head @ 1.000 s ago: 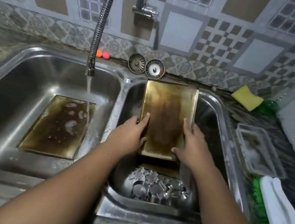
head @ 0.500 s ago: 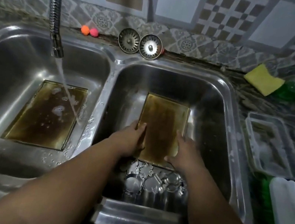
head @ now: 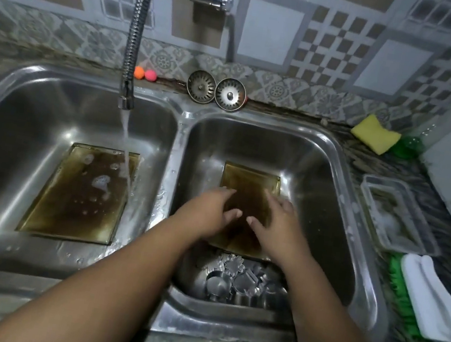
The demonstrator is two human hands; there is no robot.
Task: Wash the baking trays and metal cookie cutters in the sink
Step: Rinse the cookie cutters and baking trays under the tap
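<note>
1. Since the earlier frames, the right tray [head: 250, 181] has come down from leaning upright in the right basin to lying flat on its floor. Both hands have shifted from its side edges onto its face.
2. Sink [head: 183, 122]: steel, two basins side by side.
3. Left tray [head: 76, 199]: flat on the left basin floor, stained brown, with foam patches. Water from the faucet [head: 135, 36] falls on its far right edge.
4. Left hand [head: 205, 212]: palm down on the right tray's left half; fingers straight and close together, thumb out, gripping nothing.
5. Right hand [head: 277, 227]: palm down on the right half; fingers straight, slightly spread, thumb pointing at the left thumb, the two thumbs apart.
6. Cutters [head: 236, 280]: heaped at the near end of the right basin, just beside the right tray's near edge, between the forearms.
7. Counter, right of the sink: container [head: 396, 214], cloth [head: 432, 298], sponge [head: 375, 133].
8. Strainers [head: 201, 87]: two, standing at the sink's back edge.
</note>
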